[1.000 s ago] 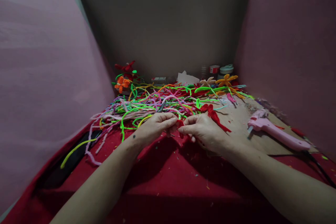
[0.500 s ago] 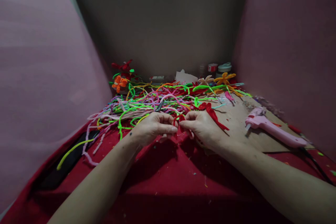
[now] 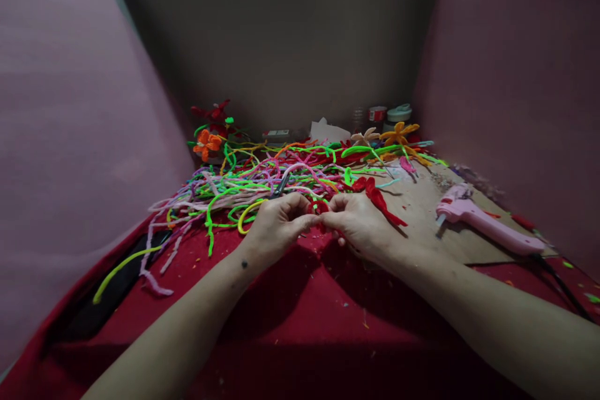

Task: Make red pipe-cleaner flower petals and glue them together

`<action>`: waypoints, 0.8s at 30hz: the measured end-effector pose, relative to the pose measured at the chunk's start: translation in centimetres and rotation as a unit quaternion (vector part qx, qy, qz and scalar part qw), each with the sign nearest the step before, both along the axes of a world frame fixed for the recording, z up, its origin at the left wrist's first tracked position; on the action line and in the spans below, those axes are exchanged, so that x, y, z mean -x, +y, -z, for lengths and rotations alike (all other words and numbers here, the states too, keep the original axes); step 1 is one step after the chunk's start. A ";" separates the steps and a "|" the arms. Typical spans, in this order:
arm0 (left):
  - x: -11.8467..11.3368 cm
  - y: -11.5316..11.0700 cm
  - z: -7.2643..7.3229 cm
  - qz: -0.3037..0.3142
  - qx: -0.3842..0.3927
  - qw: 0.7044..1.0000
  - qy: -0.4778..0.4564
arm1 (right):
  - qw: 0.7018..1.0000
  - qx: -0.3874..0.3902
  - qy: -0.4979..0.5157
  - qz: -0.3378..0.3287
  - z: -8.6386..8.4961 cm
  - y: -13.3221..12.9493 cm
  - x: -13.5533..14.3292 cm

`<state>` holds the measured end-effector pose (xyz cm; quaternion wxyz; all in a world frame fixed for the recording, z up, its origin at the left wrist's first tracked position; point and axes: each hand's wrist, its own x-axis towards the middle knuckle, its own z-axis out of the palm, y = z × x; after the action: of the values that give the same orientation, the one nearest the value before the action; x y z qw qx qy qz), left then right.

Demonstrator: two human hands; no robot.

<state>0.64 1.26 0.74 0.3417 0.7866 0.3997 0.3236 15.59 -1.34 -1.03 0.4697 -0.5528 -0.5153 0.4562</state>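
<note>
Between my hands is a red pipe cleaner (image 3: 319, 207) bent into a small loop, held above the red cloth. My left hand (image 3: 284, 219) pinches it from the left, thumb against fingers. From the other side my right hand (image 3: 349, 220) pinches it too, and the two thumb tips nearly meet. The fingers hide part of the loop. Just beyond my right hand lies a red pipe-cleaner piece with petal-like loops (image 3: 382, 200). Scissors (image 3: 281, 185) with dark blades rest on the pile behind my left hand.
A heap of coloured pipe cleaners (image 3: 253, 184) spreads across the back. A pink glue gun (image 3: 487, 219) lies on cardboard (image 3: 422, 225) at the right, its cord trailing. A black phone-like slab (image 3: 107, 287) is at left. An orange flower (image 3: 207, 145) stands behind.
My hands have drawn closer together around the red pipe cleaner, and its loop looks more compact. The whole view has shifted slightly.
</note>
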 end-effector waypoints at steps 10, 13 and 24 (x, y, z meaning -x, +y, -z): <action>0.3 0.0 0.3 0.015 -0.104 0.994 0.034 | 1.000 -0.009 0.021 -0.019 0.6 0.5 -0.2; 0.4 -0.1 0.2 0.023 -0.134 0.989 0.057 | 1.000 -0.010 0.020 -0.017 0.8 0.6 -0.2; 0.1 -0.3 0.3 0.029 -0.022 0.999 0.014 | 0.998 -0.023 0.042 -0.030 0.9 0.5 -0.3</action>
<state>0.51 1.01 0.48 0.3282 0.8094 0.3743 0.3114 15.86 -0.80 -1.91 0.4892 -0.5070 -0.5218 0.4810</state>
